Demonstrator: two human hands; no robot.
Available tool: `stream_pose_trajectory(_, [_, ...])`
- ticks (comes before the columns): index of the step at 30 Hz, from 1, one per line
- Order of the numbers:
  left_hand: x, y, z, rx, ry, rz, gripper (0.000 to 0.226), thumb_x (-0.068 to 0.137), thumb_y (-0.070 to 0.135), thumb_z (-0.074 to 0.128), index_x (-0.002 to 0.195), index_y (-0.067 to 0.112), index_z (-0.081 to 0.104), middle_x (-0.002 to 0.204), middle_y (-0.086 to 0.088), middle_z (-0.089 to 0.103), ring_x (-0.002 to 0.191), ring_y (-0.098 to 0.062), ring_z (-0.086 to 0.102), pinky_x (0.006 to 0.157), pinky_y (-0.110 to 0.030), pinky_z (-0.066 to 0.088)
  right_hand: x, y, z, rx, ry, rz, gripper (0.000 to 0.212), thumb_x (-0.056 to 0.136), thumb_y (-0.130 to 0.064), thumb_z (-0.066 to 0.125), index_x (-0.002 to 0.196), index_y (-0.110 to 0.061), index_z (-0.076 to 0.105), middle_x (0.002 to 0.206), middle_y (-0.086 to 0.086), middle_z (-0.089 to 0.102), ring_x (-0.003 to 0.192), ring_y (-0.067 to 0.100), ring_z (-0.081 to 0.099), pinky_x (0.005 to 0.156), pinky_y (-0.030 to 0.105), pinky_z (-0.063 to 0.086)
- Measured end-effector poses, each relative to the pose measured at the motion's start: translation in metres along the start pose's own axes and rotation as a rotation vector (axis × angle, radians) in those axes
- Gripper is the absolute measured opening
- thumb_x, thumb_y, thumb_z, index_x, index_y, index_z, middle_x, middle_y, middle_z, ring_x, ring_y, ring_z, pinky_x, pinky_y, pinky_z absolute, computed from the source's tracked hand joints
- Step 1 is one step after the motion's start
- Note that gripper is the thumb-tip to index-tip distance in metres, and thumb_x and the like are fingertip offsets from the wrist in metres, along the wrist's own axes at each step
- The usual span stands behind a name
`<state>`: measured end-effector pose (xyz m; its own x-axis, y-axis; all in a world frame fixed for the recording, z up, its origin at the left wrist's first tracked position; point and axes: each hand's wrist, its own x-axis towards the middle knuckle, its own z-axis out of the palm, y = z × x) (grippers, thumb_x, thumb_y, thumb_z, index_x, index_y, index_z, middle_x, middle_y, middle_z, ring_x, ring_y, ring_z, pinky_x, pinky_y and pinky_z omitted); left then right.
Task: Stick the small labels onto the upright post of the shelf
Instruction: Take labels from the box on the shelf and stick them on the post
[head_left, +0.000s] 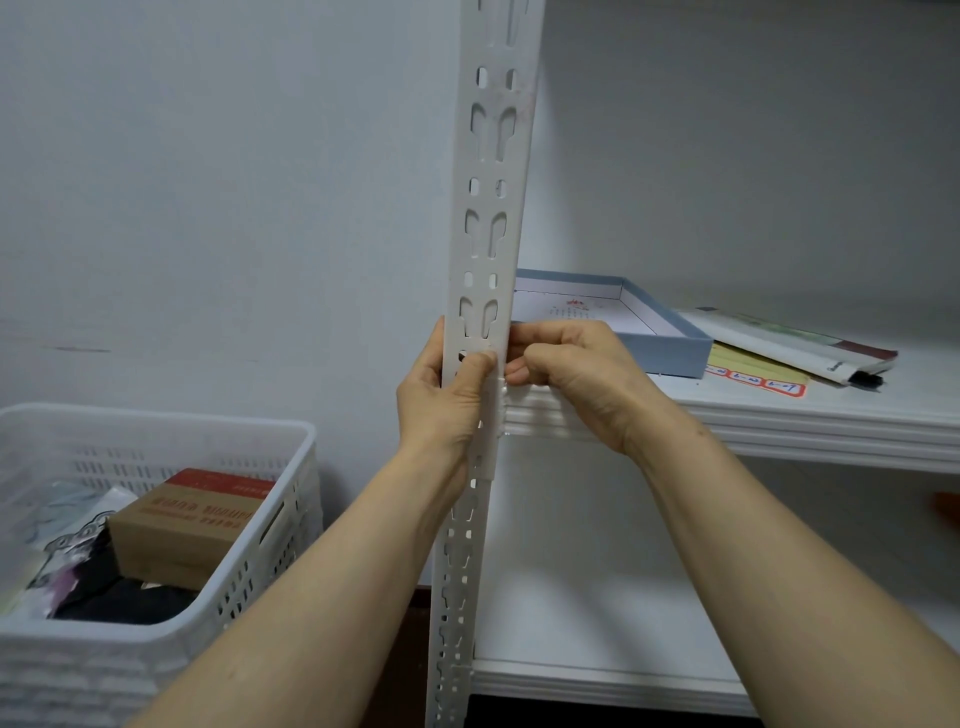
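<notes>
My left grip clasps the upright post, thumb on the small label; right grip hold unclear; advise pressing label edges flat.

White basket holds a brown carton; blue tray lies beside a white envelope.

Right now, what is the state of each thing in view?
upright post, vertical, gripped low.
left hand, grips post, thumb pressing its front.
right hand, fingers curled at post's edge; hold unclear.
blue box, open, on shelf.
basket, holds cardboard box.
label sheet, flat, partly under envelope.
</notes>
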<state>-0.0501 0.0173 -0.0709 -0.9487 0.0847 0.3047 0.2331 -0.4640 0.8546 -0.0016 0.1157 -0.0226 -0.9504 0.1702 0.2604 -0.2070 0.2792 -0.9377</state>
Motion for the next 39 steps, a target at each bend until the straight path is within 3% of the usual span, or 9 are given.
stream_pose_trajectory(6, [0.000,0.000,-0.004,0.013,-0.057,-0.005,0.039,0.086,0.000,0.056,0.122,0.013,0.063,0.096,0.000,0.071,0.077,-0.001,0.065,0.074,-0.015,0.053,0.001,0.000,-0.001,-0.010,0.004,-0.004,0.040,0.076,0.013,0.047,0.090,-0.014,0.072,0.102,0.016,0.072,0.091,0.020,0.065,0.094,0.031,0.052])
stream_pose_trajectory(11, [-0.004,0.004,-0.013,-0.034,-0.174,-0.059,0.035,0.088,0.006,0.057,0.120,0.020,0.064,0.106,-0.001,0.073,0.100,-0.017,0.067,0.091,-0.031,0.052,-0.003,0.004,0.005,-0.045,0.048,-0.071,0.029,0.080,0.001,0.056,0.099,-0.013,0.073,0.097,0.006,0.074,0.086,0.017,0.067,0.084,0.023,0.053])
stream_pose_trajectory(17, [-0.003,0.007,-0.011,-0.148,-0.137,-0.119,0.030,0.087,0.008,0.057,0.113,0.017,0.069,0.100,-0.003,0.074,0.086,-0.013,0.068,0.083,-0.028,0.055,0.001,0.003,0.017,-0.077,0.193,-0.085,0.017,0.080,-0.006,0.063,0.081,-0.019,0.073,0.089,0.016,0.073,0.067,0.010,0.056,0.072,0.025,0.052])
stream_pose_trajectory(20, [-0.003,0.006,-0.012,-0.097,-0.122,-0.086,0.034,0.088,0.007,0.057,0.118,0.019,0.067,0.105,0.001,0.073,0.088,-0.007,0.069,0.076,-0.019,0.056,0.000,0.003,0.016,-0.077,0.186,-0.094,0.020,0.081,-0.003,0.063,0.083,-0.021,0.072,0.080,0.005,0.073,0.064,0.006,0.058,0.067,0.017,0.052])
stream_pose_trajectory(22, [0.000,0.004,-0.015,-0.037,-0.118,-0.066,0.039,0.088,0.009,0.059,0.124,0.020,0.063,0.112,0.002,0.071,0.097,-0.009,0.069,0.082,-0.020,0.055,-0.001,0.003,0.014,-0.071,0.166,-0.106,0.022,0.081,-0.002,0.063,0.084,-0.022,0.071,0.076,-0.003,0.071,0.061,0.002,0.059,0.063,0.012,0.051])
stream_pose_trajectory(25, [0.002,0.004,-0.016,0.048,-0.126,-0.019,0.039,0.087,0.012,0.062,0.126,0.017,0.062,0.117,0.001,0.069,0.103,-0.009,0.067,0.089,-0.022,0.054,-0.002,0.004,0.010,-0.071,0.127,-0.112,0.025,0.082,-0.002,0.063,0.085,-0.025,0.071,0.080,-0.006,0.073,0.068,0.001,0.062,0.068,0.013,0.052])
stream_pose_trajectory(29, [0.001,0.008,-0.016,0.103,-0.121,0.054,0.028,0.088,0.008,0.063,0.114,0.016,0.068,0.100,0.005,0.073,0.084,0.001,0.068,0.071,-0.012,0.051,-0.003,0.003,0.008,-0.051,0.086,-0.098,0.027,0.083,0.000,0.060,0.091,-0.022,0.072,0.090,-0.003,0.075,0.077,0.006,0.064,0.078,0.017,0.054])
stream_pose_trajectory(35, [0.006,0.010,-0.021,0.278,-0.109,0.179,0.016,0.085,0.014,0.068,0.086,0.030,0.069,0.082,0.006,0.073,0.078,-0.005,0.064,0.082,-0.029,0.054,-0.003,0.003,0.006,-0.017,0.056,-0.097,0.029,0.082,0.003,0.059,0.094,-0.020,0.073,0.092,-0.003,0.075,0.087,0.011,0.069,0.083,0.018,0.054])
stream_pose_trajectory(39, [0.009,0.011,-0.021,0.323,-0.117,0.194,0.020,0.085,0.015,0.068,0.080,0.034,0.068,0.081,0.002,0.072,0.079,-0.010,0.064,0.079,-0.029,0.055,-0.002,0.005,0.005,-0.023,0.050,-0.091,0.031,0.081,0.004,0.057,0.098,-0.018,0.073,0.093,-0.002,0.075,0.095,0.016,0.069,0.089,0.023,0.053])
